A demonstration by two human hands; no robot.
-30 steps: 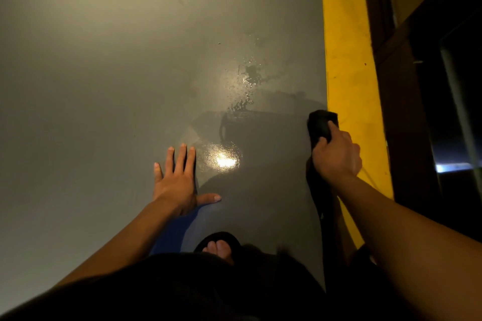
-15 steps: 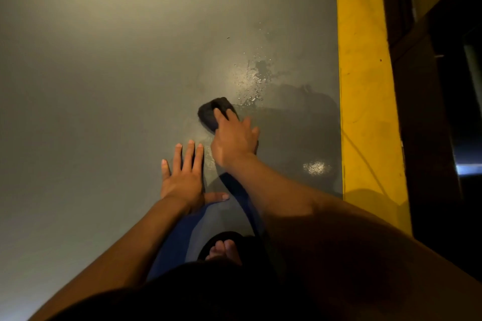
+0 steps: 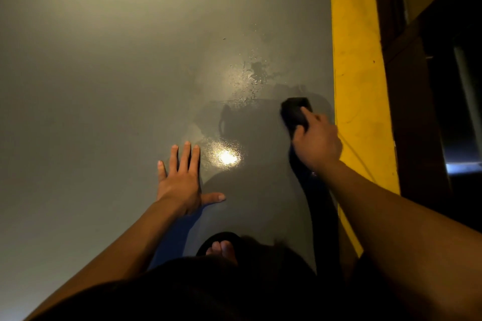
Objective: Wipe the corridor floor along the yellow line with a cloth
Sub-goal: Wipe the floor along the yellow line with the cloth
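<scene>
Right hand [image 3: 317, 144] grips a dark cloth [image 3: 296, 112] beside the yellow line [image 3: 357, 73]. Left hand [image 3: 180, 177], fingers straight, braces on the floor [image 3: 104, 86]. Best to press evenly, overlapping strokes.

Left hand [image 3: 180, 182] flat, fingers spread — right hand [image 3: 317, 143] curled, arm outstretched.
</scene>
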